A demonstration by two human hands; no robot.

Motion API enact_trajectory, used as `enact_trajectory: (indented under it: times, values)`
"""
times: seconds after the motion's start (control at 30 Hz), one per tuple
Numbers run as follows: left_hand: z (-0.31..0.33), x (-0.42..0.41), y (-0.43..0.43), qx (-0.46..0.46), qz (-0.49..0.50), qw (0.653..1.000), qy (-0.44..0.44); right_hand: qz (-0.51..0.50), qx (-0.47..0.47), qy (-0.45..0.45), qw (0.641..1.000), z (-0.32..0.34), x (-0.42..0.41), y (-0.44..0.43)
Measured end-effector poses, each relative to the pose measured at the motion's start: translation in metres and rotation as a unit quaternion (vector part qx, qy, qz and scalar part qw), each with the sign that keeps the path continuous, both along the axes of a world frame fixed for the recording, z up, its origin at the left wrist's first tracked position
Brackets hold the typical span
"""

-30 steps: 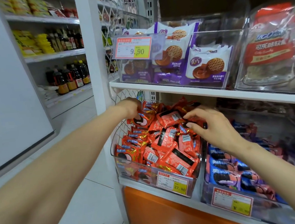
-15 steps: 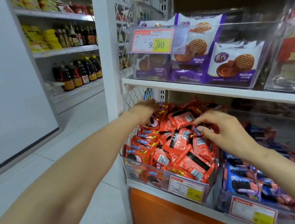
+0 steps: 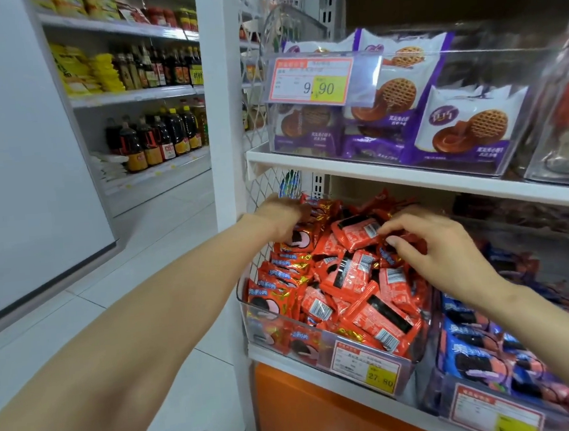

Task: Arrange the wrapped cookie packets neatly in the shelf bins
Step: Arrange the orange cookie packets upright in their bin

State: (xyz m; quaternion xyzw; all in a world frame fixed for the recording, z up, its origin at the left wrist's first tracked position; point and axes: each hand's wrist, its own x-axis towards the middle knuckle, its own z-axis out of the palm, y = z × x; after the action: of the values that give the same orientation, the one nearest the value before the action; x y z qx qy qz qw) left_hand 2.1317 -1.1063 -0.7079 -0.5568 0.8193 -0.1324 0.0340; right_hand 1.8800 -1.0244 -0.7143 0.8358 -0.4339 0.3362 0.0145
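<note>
A clear bin [image 3: 279,332] on the lower shelf, centre to lower centre of frame, is heaped with red cookie packets [image 3: 347,278] at mixed angles. The left hand [image 3: 283,215], blurred, rests on the heap's upper left; grip cannot be told. The right hand [image 3: 426,244], centre right, pinches the topmost packet [image 3: 355,231].

A grocery shop aisle is showing itself here.
Printed price tags, a 9.90 tag [image 3: 312,82] and a 27.80 tag [image 3: 367,368], are hanging on clear shelf bins; red cookie packets [image 3: 350,278] are filling the lower bin [image 3: 248,325], purple biscuit bags [image 3: 467,123] are standing in the upper bin [image 3: 511,68], and across the tiled floor [image 3: 162,246] white shelving [image 3: 135,96] is carrying rows of dark sauce bottles [image 3: 152,141] and yellow packs [image 3: 105,73].
</note>
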Motion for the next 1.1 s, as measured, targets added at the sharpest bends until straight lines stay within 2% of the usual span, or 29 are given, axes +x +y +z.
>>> enact_trajectory:
  times: [0.3, 0.37, 0.57, 0.73, 0.97, 1.1]
  values:
    - [-0.004, -0.005, -0.007, -0.038, -0.015, 0.998, 0.054, 0.009, -0.021, -0.018, 1.000, 0.005, 0.006, -0.003]
    - [-0.008, -0.005, -0.009, -0.040, 0.010, 0.998, 0.054, 0.008, -0.020, -0.018, 1.000, 0.004, 0.005, -0.002]
    - [0.004, -0.004, 0.004, -0.056, 0.071, 0.985, 0.147, -0.001, -0.021, -0.027, 0.999, 0.007, -0.002, 0.001]
    - [-0.008, -0.006, 0.015, 0.080, 0.046, 0.972, 0.215, -0.004, 0.000, -0.031, 1.000, 0.007, -0.004, 0.004]
    - [-0.011, -0.013, 0.016, 0.100, 0.062, 0.964, 0.239, -0.008, 0.006, -0.047, 0.999, 0.007, -0.009, 0.005]
    - [-0.016, -0.011, 0.024, 0.070, 0.061, 0.957, 0.276, -0.041, -0.018, -0.061, 0.997, 0.006, -0.015, -0.004]
